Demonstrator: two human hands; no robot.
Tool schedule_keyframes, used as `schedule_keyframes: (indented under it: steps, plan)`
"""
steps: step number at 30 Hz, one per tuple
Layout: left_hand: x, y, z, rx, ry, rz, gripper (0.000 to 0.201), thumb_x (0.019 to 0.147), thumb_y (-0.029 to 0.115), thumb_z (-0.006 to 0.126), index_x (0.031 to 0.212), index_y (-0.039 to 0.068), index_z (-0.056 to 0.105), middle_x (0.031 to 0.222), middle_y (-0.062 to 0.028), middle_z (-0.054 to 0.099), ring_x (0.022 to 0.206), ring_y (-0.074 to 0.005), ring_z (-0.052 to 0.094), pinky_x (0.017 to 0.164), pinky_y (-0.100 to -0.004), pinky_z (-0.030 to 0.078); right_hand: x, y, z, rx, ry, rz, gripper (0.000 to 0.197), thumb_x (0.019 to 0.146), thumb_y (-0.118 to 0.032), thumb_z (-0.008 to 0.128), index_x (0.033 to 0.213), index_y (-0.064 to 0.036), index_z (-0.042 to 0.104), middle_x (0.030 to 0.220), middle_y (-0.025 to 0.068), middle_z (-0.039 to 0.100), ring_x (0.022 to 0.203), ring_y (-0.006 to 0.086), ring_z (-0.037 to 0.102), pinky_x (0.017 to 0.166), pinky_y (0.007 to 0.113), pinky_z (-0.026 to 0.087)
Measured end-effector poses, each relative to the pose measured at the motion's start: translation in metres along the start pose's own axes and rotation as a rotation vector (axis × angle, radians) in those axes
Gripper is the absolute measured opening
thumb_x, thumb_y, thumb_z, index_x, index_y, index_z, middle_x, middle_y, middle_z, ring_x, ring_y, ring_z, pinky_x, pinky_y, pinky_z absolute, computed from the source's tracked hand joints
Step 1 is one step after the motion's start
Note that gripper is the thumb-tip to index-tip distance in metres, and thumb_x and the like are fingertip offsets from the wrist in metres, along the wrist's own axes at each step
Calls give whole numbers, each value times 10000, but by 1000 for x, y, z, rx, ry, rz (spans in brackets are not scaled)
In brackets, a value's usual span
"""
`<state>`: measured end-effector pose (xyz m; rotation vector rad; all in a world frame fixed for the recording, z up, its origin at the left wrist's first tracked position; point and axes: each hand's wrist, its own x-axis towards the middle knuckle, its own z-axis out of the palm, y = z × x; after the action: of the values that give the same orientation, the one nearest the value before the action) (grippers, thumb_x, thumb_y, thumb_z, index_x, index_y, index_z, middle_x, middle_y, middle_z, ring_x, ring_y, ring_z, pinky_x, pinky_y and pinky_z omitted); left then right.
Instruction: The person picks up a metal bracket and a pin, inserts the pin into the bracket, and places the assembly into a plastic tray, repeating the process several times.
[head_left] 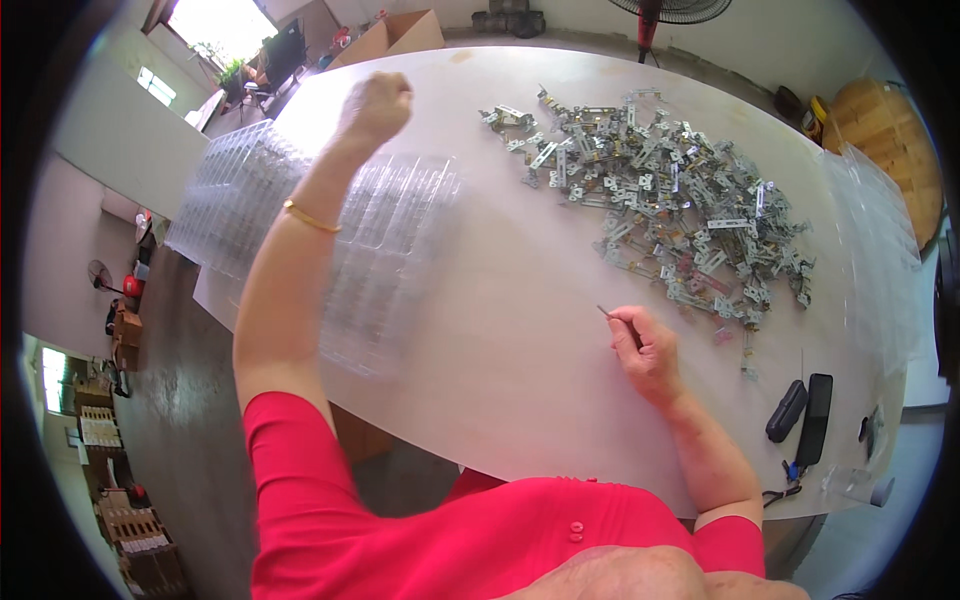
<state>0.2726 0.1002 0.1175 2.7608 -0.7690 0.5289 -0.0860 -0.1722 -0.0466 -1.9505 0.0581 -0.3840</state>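
My left hand (378, 108) is raised over the far left of the table, its fingers curled closed. Whatever it may hold is hidden. Below that forearm, a clear plastic tray with rows of compartments (395, 240) lies on the table, slightly blurred. My right hand (648, 358) is closed around a thin, dark, rod-like tool (604, 312), whose tip sticks out toward the upper left. Beyond and to the right of this hand spreads a large heap of small metal brackets (665, 190), silver with some brass-coloured parts.
More clear compartment trays (225, 190) are stacked at the left edge of the white table (520, 370). Clear plastic sheets (875, 240) lie along the right edge. A black phone (816, 420), a dark case (786, 411) and keys (793, 470) lie at the near right.
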Motion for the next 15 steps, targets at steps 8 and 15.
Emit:
schedule_keyframes:
  steps: [8, 15]
  plan:
    - [22, 118, 74, -68, -331, -2, 223, 815, 194, 613, 912, 35, 736, 968, -208, 715, 958, -366, 685, 883, -434, 532, 3, -3, -4, 20, -11, 5, 78, 927, -95, 667, 999, -72, 645, 715, 92, 636, 587, 191, 608, 557, 314, 474]
    - [-34, 215, 94, -340, -375, 296, 185, 795, 180, 685, 826, -2, 684, 803, -164, 676, 757, -302, 669, 704, -393, 523, 5, 0, -7, 21, -72, -97, 78, 898, -95, 677, 968, -87, 644, 792, 116, 676, 664, 301, 653, 593, 381, 509]
